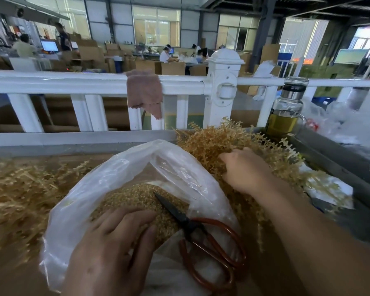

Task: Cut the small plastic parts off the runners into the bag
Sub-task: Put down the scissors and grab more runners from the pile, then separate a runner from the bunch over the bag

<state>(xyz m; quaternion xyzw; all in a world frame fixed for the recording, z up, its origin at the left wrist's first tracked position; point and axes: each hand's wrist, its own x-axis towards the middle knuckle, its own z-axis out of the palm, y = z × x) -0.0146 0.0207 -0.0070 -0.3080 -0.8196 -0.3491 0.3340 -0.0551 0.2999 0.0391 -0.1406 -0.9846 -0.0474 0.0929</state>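
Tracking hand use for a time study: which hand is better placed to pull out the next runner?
Right. The right hand digs its fingers into the runner pile; the left hand lies flat on the cut parts in the bag, away from it.

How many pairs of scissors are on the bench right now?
1. The red-handled scissors lie on the edge of the plastic bag, between the left hand and the right hand; neither holds them. More could be buried under the runners.
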